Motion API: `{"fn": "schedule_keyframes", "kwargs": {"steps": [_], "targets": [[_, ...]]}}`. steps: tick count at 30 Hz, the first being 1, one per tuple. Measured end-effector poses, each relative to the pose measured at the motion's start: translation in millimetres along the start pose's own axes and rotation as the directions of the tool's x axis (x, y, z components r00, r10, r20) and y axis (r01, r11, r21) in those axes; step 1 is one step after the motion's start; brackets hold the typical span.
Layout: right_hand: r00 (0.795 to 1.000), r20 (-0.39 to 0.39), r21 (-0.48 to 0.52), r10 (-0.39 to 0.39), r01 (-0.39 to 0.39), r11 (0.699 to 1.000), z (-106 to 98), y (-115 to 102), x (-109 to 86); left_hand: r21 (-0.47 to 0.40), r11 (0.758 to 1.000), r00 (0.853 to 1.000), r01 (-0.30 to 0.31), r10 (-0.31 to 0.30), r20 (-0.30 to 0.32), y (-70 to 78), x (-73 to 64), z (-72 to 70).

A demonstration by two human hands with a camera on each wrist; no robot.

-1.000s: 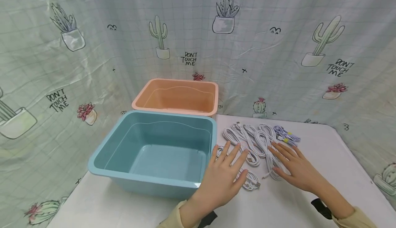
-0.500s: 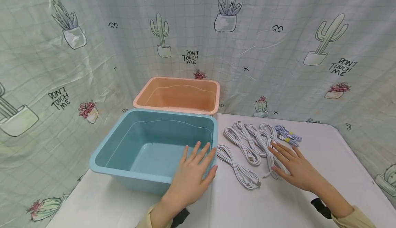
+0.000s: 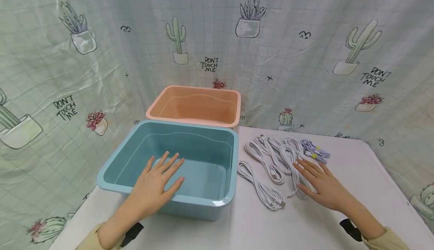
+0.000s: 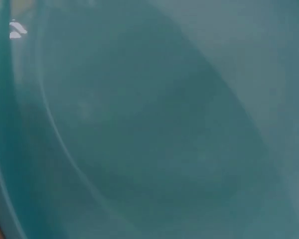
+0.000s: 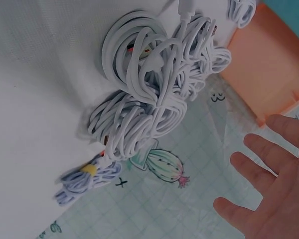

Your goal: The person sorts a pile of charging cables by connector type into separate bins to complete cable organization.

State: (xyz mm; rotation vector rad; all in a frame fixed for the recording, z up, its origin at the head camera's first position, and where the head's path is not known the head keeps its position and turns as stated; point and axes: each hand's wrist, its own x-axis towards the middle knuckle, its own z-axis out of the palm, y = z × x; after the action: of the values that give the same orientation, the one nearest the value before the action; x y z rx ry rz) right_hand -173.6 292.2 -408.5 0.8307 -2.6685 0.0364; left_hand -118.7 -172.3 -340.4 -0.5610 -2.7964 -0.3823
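Note:
My left hand is held with spread fingers over the near side of the blue basin, holding nothing. The left wrist view is filled by the basin's inner wall. On the right, my right hand hovers with straight fingers beside a bundle of white cables; it overlaps part of them in the head view. Another white cable, coiled long and tied, lies between the basin and the other bundles. In the right wrist view the white cable coils lie off the fingertips of the empty hand.
An orange basin stands behind the blue one. Purple cables with yellow ties lie at the back right of the white table. A curtain printed with cacti hangs around the table's back and sides.
My left hand has swung left, from above the near white cable to over the blue basin's front. The right hand has stayed almost still, and the cables lie as before.

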Motion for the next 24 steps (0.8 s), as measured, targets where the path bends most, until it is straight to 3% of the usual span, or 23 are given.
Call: {"fn": "schedule_keyframes", "kwargs": {"steps": [6, 10, 17, 24], "targets": [[1.000, -0.003, 0.011, 0.009, -0.009, 1.000, 0, 0, -1.7, 0.050, 0.999, 0.999, 0.001, -0.003, 0.033, -41.3, -9.0, -23.3], [1.000, 0.019, 0.020, 0.022, -0.022, 1.000, 0, 0, -3.2, 0.080, 0.996, 1.000, -0.025, 0.024, 0.014, -61.9, -6.6, -48.3], [0.999, 0.033, 0.022, 0.022, -0.023, 1.000, -1, 1, -3.3, 0.105, 0.994, 0.999, -0.025, 0.023, 0.023, -82.6, 9.8, -96.4], [0.999, 0.039, 0.019, 0.026, -0.027, 0.999, -1, 1, -1.8, 0.113, 0.994, 0.999, 0.015, -0.019, 0.042, -96.7, 36.3, -124.3]]}}
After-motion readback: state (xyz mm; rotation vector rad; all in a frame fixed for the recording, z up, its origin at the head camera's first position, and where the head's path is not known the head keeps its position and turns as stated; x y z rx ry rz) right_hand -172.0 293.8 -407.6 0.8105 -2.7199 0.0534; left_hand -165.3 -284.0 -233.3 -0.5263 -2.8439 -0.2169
